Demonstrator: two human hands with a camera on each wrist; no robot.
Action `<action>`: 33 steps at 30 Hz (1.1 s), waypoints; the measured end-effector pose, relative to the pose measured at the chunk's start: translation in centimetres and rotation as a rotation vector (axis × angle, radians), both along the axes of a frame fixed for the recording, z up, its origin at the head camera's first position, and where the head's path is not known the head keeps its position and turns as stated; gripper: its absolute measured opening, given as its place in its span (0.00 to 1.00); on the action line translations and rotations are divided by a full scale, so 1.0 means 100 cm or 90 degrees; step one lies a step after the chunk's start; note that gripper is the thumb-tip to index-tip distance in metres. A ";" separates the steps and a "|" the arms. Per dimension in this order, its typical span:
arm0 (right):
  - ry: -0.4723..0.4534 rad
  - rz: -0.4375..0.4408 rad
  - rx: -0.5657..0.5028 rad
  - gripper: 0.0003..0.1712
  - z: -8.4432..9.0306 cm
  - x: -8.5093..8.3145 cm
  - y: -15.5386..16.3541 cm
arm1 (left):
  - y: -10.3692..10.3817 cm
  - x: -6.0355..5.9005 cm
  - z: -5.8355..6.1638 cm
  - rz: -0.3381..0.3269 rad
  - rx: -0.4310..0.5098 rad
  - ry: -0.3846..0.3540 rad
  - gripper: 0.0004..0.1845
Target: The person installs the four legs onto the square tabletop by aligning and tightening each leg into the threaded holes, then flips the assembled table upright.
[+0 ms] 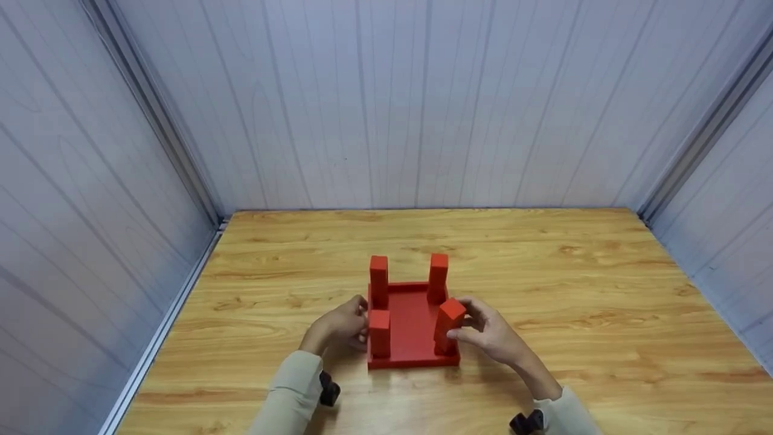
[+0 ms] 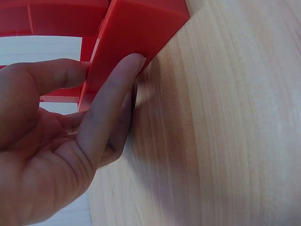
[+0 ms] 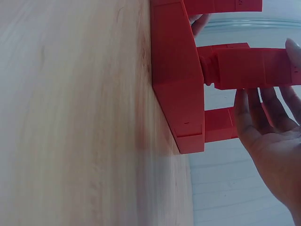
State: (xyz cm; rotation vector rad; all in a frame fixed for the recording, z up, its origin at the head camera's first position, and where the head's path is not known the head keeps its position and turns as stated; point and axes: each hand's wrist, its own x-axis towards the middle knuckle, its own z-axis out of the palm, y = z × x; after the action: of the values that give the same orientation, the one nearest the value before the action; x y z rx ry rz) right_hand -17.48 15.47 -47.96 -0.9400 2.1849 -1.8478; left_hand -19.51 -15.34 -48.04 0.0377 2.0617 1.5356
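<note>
A shallow red tray-like base [image 1: 412, 320] lies on the table, with a square red post at each corner. My right hand [image 1: 492, 336] grips the near-right post [image 1: 450, 314] by its upper part. That post is turned askew to the base, and in the right wrist view a short round ridged neck [image 3: 208, 69] shows between the two. My left hand [image 1: 343, 322] holds the base's left side, near the near-left post [image 1: 380, 332]. In the left wrist view its thumb [image 2: 110, 101] lies along the outer wall [image 2: 136, 33]; other fingers are partly hidden.
The far-left post [image 1: 379, 281] and far-right post [image 1: 438, 278] stand upright on the base. Wood-patterned table [image 1: 580, 302] surrounds the base. Pale panels close in the back [image 1: 392, 109] and both sides. Small black devices [image 1: 329, 388] are worn at the wrists.
</note>
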 end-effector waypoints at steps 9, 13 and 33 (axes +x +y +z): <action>0.003 -0.090 0.046 0.25 0.019 0.011 -0.010 | 0.000 -0.001 0.000 0.012 -0.010 0.003 0.18; 0.024 -0.122 0.048 0.24 0.025 0.016 -0.015 | 0.000 -0.001 -0.001 0.010 -0.006 0.005 0.18; -0.002 0.038 -0.057 0.29 -0.002 -0.001 -0.001 | -0.001 -0.001 -0.002 0.015 -0.004 0.006 0.19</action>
State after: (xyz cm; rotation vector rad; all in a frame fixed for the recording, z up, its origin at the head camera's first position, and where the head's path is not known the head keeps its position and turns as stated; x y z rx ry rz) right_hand -17.53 15.36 -48.11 -1.0056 2.0637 -1.9330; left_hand -19.57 -15.40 -48.26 0.0186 2.0810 1.5447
